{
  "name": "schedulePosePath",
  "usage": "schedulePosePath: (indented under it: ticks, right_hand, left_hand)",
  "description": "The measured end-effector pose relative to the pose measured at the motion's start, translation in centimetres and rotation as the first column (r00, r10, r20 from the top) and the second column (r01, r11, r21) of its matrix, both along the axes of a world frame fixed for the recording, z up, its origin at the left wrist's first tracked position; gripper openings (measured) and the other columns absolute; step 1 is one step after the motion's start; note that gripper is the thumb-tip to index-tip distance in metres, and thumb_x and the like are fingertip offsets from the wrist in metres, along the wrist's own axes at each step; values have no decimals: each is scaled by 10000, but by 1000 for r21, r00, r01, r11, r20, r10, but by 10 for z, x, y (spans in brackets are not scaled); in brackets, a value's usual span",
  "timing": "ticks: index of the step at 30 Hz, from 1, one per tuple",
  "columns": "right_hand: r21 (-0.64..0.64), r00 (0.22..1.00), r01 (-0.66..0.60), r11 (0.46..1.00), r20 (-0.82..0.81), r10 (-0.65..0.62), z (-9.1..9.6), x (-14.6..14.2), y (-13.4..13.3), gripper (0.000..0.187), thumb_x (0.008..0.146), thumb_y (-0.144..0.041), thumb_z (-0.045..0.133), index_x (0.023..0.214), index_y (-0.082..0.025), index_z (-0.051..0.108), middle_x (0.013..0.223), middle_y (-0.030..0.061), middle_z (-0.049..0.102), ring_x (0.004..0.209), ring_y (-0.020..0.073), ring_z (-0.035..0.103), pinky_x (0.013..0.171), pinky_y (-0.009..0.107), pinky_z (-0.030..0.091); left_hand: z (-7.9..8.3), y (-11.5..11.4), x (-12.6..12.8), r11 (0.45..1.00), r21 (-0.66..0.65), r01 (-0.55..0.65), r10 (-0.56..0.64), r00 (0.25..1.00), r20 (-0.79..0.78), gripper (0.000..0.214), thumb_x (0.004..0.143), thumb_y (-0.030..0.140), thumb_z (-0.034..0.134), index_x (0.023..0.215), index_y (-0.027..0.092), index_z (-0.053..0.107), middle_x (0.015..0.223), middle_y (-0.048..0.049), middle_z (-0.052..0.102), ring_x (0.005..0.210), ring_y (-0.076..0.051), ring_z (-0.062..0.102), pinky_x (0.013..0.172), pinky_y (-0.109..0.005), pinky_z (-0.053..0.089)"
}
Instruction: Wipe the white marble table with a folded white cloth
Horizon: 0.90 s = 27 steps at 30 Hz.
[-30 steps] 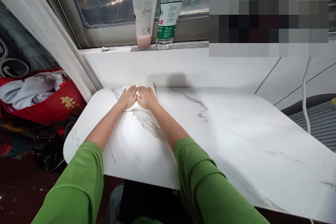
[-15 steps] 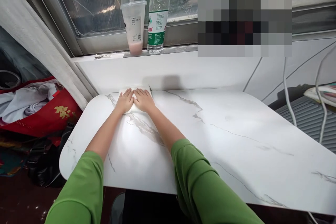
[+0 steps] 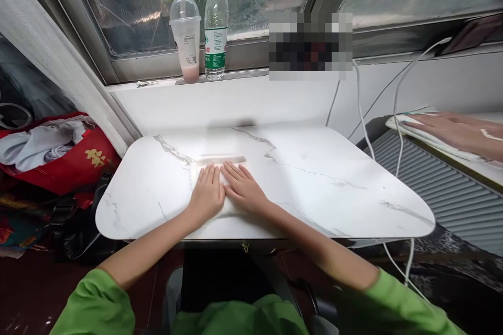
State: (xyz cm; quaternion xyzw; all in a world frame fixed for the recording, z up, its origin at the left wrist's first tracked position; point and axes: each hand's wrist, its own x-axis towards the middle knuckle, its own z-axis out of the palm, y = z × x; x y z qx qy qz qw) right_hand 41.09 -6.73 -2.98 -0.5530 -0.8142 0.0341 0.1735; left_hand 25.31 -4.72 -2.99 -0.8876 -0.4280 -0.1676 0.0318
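Note:
My left hand (image 3: pixel 208 188) lies flat, palm down, on a thin white cloth (image 3: pixel 199 167). Just to its right, my right hand (image 3: pixel 242 187) presses on the same cloth, also flat, with the fingertips of both hands close together. The hands hide most of the cloth, which looks blurred. Underneath is a white table (image 3: pixel 314 167) with grey marble veins and rounded corners. Both hands are near the middle of the tabletop, towards its front edge.
On the window ledge stand a lidded plastic cup (image 3: pixel 187 42) with a straw and a water bottle (image 3: pixel 216 36). White cables (image 3: pixel 363 115) hang at the right. A red bag (image 3: pixel 78 162) with clothes lies left. A person's forearm or leg (image 3: pixel 463 128) rests at the far right.
Both hands have drawn the cloth from the table's back edge towards me, slightly to the right. My elbows now bend outward. The camera view has shifted to the right.

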Motion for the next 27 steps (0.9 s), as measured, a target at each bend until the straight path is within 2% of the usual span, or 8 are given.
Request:
schedulePosePath:
  ticks: [2,4,8,14,21,27]
  right_hand:
    - [38,1000,-2,999,-13,3,-4,14,-25,557,970,-321,264,1480,-110,333,1534,131,330,1440,219,249,1174,477,223]
    - [56,1000,1,998,-13,-1,-7,27,-40,556,977,-334,260,1481,-113,332,1527,134,345,1436,224,262,1169,481,238]
    - [54,999,44,998,12,-45,-8,44,-37,547,968,-291,257,1488,-135,328,1519,122,367,1426,231,287,1160,492,255]
    - [33,995,93,995,31,-94,-4,56,13,550,932,-247,284,1445,-86,399,1496,138,405,1406,244,332,1158,474,257]
    - [57,994,110,992,18,-111,-4,73,100,533,906,-205,306,1404,-87,457,1470,149,443,1384,248,369,1147,472,261]
    - [69,987,98,993,-133,-88,-7,96,162,508,852,-235,414,1332,-132,545,1400,111,538,1317,228,458,1129,410,306]
  left_hand:
    - [2,-22,10,998,-16,54,-54,998,-21,521,954,239,283,1386,-26,401,1470,-219,409,1406,-279,322,1162,-452,279]
    - [4,-34,23,997,-39,61,-63,997,-33,530,954,245,291,1393,-36,389,1484,-221,385,1412,-282,309,1168,-445,270]
    - [8,-28,45,994,-102,34,-40,998,-53,546,944,253,319,1408,-27,381,1501,-211,359,1418,-282,293,1177,-432,248]
    - [11,20,66,991,-131,6,-13,998,-59,540,928,215,333,1413,-15,393,1498,-193,374,1412,-247,315,1187,-391,216]
    - [13,100,90,991,-120,-61,59,998,-25,510,921,174,350,1393,-2,432,1476,-180,418,1389,-243,359,1178,-374,226]
    - [8,153,110,997,-39,-73,73,997,5,472,908,161,386,1338,-11,478,1393,-204,511,1318,-272,449,1144,-395,276]
